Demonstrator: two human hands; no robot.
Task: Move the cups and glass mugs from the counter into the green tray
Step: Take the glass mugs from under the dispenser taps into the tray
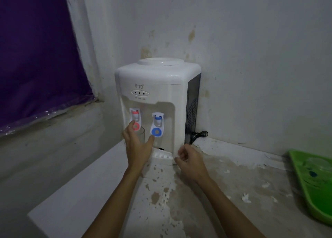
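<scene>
From my head camera, my left hand (137,148) reaches forward with the arm stretched out, fingers spread wide around a clear glass (142,136) that stands under the red tap (136,120) of the white water dispenser (154,103). I cannot tell whether my palm touches it; the grasp is not closed. My right hand (190,161) hovers lower, beside the dispenser's drip tray (162,156), fingers loosely curled and holding nothing. The green tray (316,187) lies on the stained counter (206,201) far to my right, with what looks like clear glassware in it.
</scene>
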